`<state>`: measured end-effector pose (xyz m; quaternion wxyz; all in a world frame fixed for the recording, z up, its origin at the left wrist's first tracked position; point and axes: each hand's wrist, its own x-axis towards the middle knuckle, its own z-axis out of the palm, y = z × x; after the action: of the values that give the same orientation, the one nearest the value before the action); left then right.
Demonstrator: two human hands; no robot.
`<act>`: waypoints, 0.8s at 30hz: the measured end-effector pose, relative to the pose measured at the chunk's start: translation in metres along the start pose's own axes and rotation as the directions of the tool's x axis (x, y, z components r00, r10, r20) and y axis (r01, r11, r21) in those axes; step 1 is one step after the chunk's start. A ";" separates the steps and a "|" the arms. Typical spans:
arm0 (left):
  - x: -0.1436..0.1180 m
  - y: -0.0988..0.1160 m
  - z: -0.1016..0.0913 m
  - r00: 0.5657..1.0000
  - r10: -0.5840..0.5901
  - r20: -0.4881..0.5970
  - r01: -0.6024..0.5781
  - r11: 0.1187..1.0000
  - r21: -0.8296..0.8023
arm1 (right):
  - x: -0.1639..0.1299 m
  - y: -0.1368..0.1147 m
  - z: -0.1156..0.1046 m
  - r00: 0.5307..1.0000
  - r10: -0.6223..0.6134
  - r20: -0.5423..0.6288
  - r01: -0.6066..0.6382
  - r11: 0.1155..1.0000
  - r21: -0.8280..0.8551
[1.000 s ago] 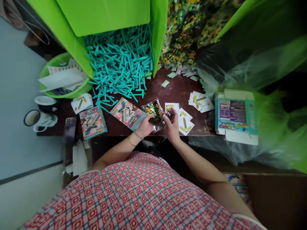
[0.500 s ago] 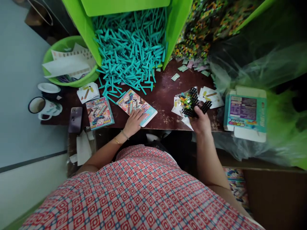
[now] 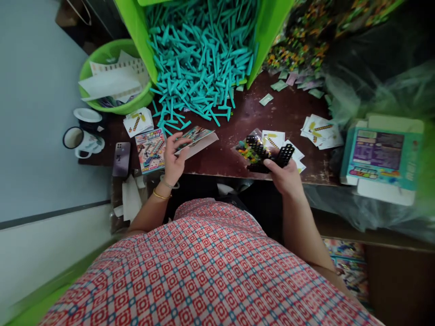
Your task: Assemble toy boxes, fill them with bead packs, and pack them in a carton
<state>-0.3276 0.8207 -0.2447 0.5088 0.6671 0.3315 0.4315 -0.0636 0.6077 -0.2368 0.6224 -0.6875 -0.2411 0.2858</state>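
Fingers (image 3: pixel 176 141) of the left hand (image 3: pixel 173 158) pinch a flat printed carton (image 3: pixel 197 138), lifting it tilted off the dark table (image 3: pixel 238 122); the right hand (image 3: pixel 285 174) clasps black grid plates (image 3: pixel 283 156) with what seems a bag of coloured bits (image 3: pixel 249 151) — light, thin card, easily creased, best pinched along an edge

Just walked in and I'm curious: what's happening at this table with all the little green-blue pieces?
A person in a red checked top is working at a dark table. The left hand lifts a flat printed box off the table by one end. The right hand grips black grid plates together with a small clear bag of coloured bits. Ahead, teal plastic sticks spill from a green bin, and printed cards lie scattered around.
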 end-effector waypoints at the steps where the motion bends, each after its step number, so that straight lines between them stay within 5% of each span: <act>1: 0.000 0.001 0.000 1.000 0.000 0.010 0.000 1.000 -0.010 | -0.002 -0.012 0.001 0.998 -0.053 0.029 0.054 0.997 -0.050; 4: 0.003 0.004 0.000 0.999 0.025 0.038 -0.024 1.000 -0.019 | -0.004 -0.059 0.010 0.956 -0.237 0.172 0.266 0.949 -0.168; 6: 0.005 0.008 0.000 0.994 0.044 0.098 -0.046 0.999 0.019 | -0.001 -0.090 0.024 0.878 -0.341 0.337 0.429 0.872 -0.235; 10: 0.010 0.018 0.007 0.973 0.076 0.217 -0.089 0.995 0.050 | 0.019 -0.117 0.065 0.565 -0.369 0.738 0.752 0.598 -0.277; 12: 0.013 0.021 0.014 0.973 0.077 0.216 -0.084 0.996 0.026 | 0.031 -0.115 0.087 0.459 -0.335 0.823 0.839 0.469 -0.277; 18: 0.035 0.003 0.035 0.999 -0.039 0.029 0.042 0.993 -0.112 | 0.046 -0.105 0.121 0.378 -0.388 0.841 0.920 0.264 -0.291; 24: 0.054 -0.014 0.047 0.977 -0.207 0.054 0.214 0.923 -0.319 | 0.055 -0.107 0.115 0.295 -0.364 0.883 0.937 0.292 -0.193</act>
<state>-0.2628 0.8540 -0.2504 0.6578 0.5394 0.3210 0.4162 -0.1016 0.7397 -0.1422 0.2208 -0.5057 -0.8295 0.0858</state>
